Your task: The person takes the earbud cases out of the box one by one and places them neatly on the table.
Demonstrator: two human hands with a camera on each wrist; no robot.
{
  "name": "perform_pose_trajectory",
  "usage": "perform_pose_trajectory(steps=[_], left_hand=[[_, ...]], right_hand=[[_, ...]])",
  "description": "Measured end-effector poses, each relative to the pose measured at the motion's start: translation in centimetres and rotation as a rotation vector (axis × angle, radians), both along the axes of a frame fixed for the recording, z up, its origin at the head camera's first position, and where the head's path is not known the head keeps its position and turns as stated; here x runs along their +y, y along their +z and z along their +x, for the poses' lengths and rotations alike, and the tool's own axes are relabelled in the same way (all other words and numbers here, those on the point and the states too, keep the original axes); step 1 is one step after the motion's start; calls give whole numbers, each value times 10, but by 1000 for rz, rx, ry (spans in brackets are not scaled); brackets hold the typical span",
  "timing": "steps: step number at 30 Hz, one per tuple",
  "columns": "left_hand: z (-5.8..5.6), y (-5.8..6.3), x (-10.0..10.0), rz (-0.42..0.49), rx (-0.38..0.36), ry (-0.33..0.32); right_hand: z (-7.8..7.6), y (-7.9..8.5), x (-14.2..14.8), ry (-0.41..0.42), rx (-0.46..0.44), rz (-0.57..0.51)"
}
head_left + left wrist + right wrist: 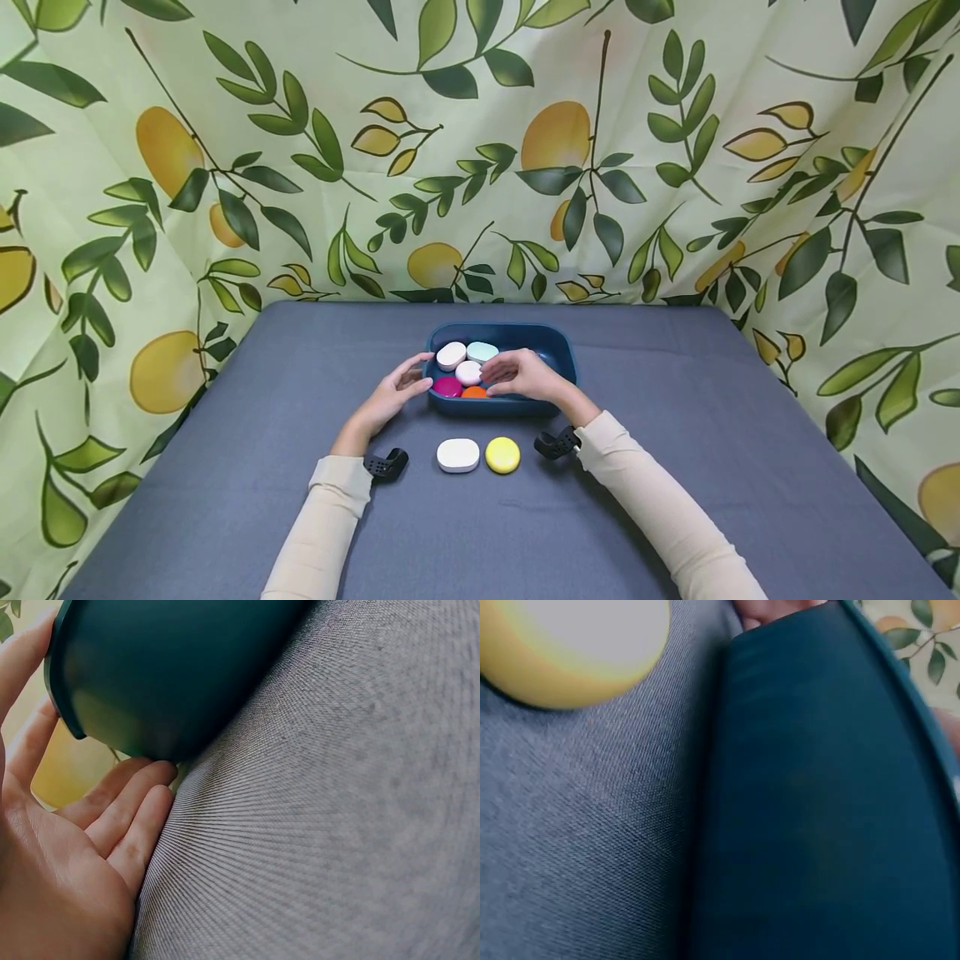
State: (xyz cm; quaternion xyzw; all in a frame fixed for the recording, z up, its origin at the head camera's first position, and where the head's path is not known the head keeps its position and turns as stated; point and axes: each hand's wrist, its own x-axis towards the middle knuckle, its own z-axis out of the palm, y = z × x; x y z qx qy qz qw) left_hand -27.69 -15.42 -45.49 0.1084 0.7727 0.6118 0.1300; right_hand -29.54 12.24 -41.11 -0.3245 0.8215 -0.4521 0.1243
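A dark blue bin (495,407) holds several smooth, rounded pieces at its left end. They are a white one (452,357), a pale mint one (482,352), a pale pink round one (469,372), a magenta one (447,387) and an orange one (475,392). At the bin's left end, my left hand (392,398) touches the rim and outer wall with spread fingers. My right hand (527,375) reaches in over the front rim, relaxed fingertips right at the pale pink piece. In the right wrist view, the bin's wall hides most of that hand.
In front of the bin, a white oval piece (458,456) lies beside a yellow round piece (503,456) on the grey-blue tablecloth (480,533). Black bands are on both wrists. A leaf-and-fruit patterned curtain (480,167) stands behind the table and along its sides.
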Motion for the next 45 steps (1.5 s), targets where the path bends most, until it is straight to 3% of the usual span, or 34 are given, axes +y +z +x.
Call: perform_pose_trajectory(steps=[14, 24, 34, 45], left_hand=[[2, 1, 0, -5, 0, 9], [1, 2, -2, -11, 2, 10], [1, 2, -1, -10, 1, -3], [1, 1, 0, -23, -3, 12]], right_hand=[[-14, -12, -14, 59, -47, 133], [-18, -6, -19, 122, -71, 261], [-18, -8, -18, 144, -34, 280], [-14, -8, -15, 25, 4, 232]])
